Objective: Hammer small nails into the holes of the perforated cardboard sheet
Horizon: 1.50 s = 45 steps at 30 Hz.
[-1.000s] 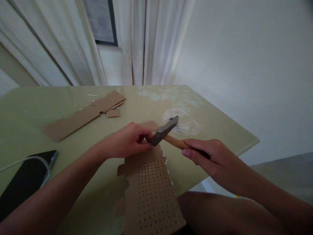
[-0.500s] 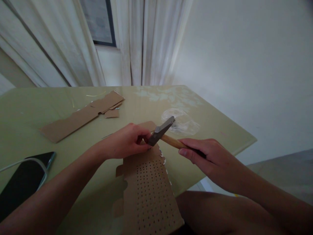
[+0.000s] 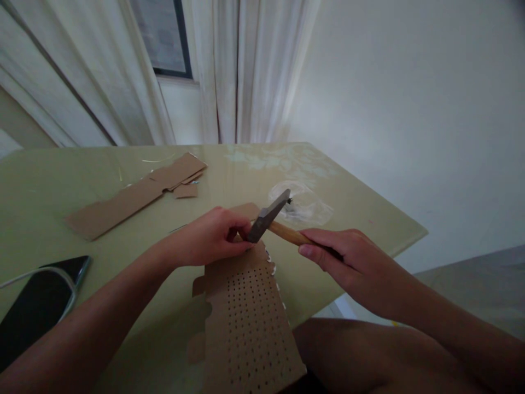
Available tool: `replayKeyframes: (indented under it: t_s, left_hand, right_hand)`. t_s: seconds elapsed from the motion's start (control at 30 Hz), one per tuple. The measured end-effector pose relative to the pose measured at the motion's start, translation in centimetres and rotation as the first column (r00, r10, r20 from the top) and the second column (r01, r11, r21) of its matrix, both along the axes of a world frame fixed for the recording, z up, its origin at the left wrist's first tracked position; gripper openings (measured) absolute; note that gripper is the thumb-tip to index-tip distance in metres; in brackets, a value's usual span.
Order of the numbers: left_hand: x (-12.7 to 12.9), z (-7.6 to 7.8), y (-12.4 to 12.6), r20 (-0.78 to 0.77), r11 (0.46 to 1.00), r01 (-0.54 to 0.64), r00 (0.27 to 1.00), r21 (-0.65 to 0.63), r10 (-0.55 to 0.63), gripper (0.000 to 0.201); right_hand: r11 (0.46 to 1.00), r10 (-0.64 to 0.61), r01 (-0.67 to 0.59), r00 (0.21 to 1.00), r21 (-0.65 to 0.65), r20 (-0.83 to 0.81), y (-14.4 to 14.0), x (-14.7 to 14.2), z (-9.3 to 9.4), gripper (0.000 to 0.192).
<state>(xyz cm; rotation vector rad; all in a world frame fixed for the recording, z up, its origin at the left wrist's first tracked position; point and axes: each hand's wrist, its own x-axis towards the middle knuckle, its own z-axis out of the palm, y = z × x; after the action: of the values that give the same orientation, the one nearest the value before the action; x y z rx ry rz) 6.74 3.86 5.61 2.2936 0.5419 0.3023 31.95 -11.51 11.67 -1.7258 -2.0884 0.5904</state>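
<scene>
My right hand (image 3: 344,257) is closed around the wooden handle of a hammer (image 3: 268,217), whose metal head hangs over the far end of a brown cardboard box (image 3: 254,306). Rows of small punched holes cover the near part of the cardboard, and its right edge is ragged. At that far end my left hand (image 3: 219,235) rests with thumb and forefinger pinched together, right beside the hammer head. Whatever sits in the pinch is hidden behind the head and the fingers.
Torn cardboard strips (image 3: 135,200) lie at the back left of the table (image 3: 241,175). A clear plastic bag (image 3: 315,208) with small dark bits is beyond the hammer. At the left is a dark phone or tablet (image 3: 36,306) with a white cable across it.
The view has shifted slightly. The hammer head stays beside the pinched fingers, its tilt a little different; both hands keep their grip.
</scene>
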Motion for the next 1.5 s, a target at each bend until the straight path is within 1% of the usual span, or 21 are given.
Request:
replayKeyframes:
  t_s: [0.33, 0.47, 0.6, 0.7, 0.8, 0.87, 0.97, 1.03, 1.17, 1.27, 1.4, 1.5]
  left_hand:
    - [0.14, -0.11, -0.03, -0.007, 1.0, 0.0, 1.0, 0.014, 0.0, 0.012]
    - [0.11, -0.1, 0.01, -0.015, 1.0, -0.002, 1.0, 0.009, 0.003, 0.011]
    - [0.04, -0.03, -0.01, -0.013, 1.0, -0.007, 1.0, 0.004, 0.007, 0.009]
    - [0.07, -0.07, -0.12, -0.01, 0.999, -0.016, 1.0, -0.035, 0.015, 0.007]
    - [0.12, -0.22, -0.12, -0.017, 0.999, -0.027, 1.0, -0.04, 0.027, 0.01]
    - [0.11, -0.33, -0.01, -0.017, 1.0, -0.015, 1.0, -0.027, 0.015, 0.01]
    - [0.08, -0.39, 0.14, -0.016, 1.0, -0.001, 1.0, 0.009, 0.001, 0.016]
    - [0.06, -0.35, 0.11, -0.023, 1.0, -0.015, 1.0, 0.016, 0.015, 0.016]
    - [0.07, -0.25, -0.11, -0.04, 0.999, -0.034, 0.999, 0.006, 0.034, 0.012]
    - [0.11, -0.26, -0.17, -0.038, 0.999, -0.026, 0.999, 0.022, 0.027, 0.012]
    - [0.2, -0.32, -0.09, -0.025, 0.998, -0.02, 0.999, 0.052, 0.021, 0.013]
    - [0.21, -0.38, -0.01, 0.013, 0.998, 0.012, 1.0, 0.057, -0.013, 0.013]
  right_hand:
    - [1.0, 0.02, -0.021, 0.999, 0.022, 0.045, -0.08, -0.05, -0.01, 0.033]
    - [0.999, 0.013, -0.014, 1.0, 0.05, 0.028, -0.14, -0.19, -0.06, 0.031]
    - [0.999, 0.037, -0.038, 0.999, 0.034, 0.04, -0.11, -0.25, 0.05, 0.032]
    - [0.998, 0.013, -0.013, 1.0, 0.067, 0.002, -0.15, -0.16, 0.22, 0.028]
    - [0.994, -0.022, 0.023, 1.0, 0.108, -0.016, -0.15, -0.13, 0.3, 0.024]
    - [0.996, -0.005, 0.003, 1.0, 0.09, 0.018, -0.12, -0.19, 0.3, 0.026]
    - [0.997, 0.047, -0.051, 0.996, 0.054, 0.074, -0.11, -0.27, 0.34, 0.028]
    - [0.995, 0.045, -0.052, 0.996, 0.086, 0.08, -0.19, -0.25, 0.45, 0.026]
    - [0.979, 0.001, -0.011, 0.999, 0.205, 0.05, -0.5, -0.14, 0.69, 0.022]
    - [0.971, -0.007, -0.006, 0.999, 0.241, 0.053, -0.66, -0.14, 0.75, 0.022]
    - [0.971, -0.012, -0.005, 0.997, 0.239, 0.07, -0.68, -0.26, 0.76, 0.025]
    - [0.983, 0.006, -0.023, 0.996, 0.184, 0.09, -0.56, -0.29, 0.7, 0.025]
